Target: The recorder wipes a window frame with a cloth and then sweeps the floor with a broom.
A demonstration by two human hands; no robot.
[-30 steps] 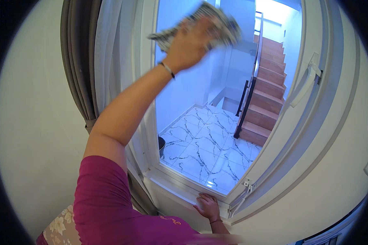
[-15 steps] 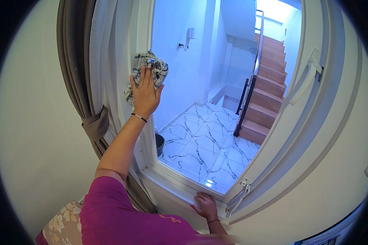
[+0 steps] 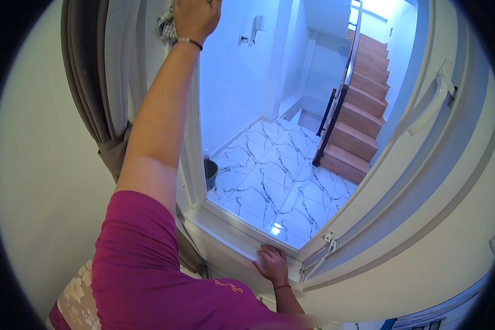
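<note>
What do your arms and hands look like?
The left hand and right hand wear no gloves. The left arm has a short magenta sleeve and black-and-white bracelet; the right arm has a thin dark bracelet.

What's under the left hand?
Part of a checked cloth shows beside the left hand. Whatever lies directly beneath it is covered; the picture's top edge crops the rest.

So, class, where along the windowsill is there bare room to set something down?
Bare: the windowsill between the right hand and the left side of the window frame. Crowded: its right end, between that hand and the white stay.
</note>
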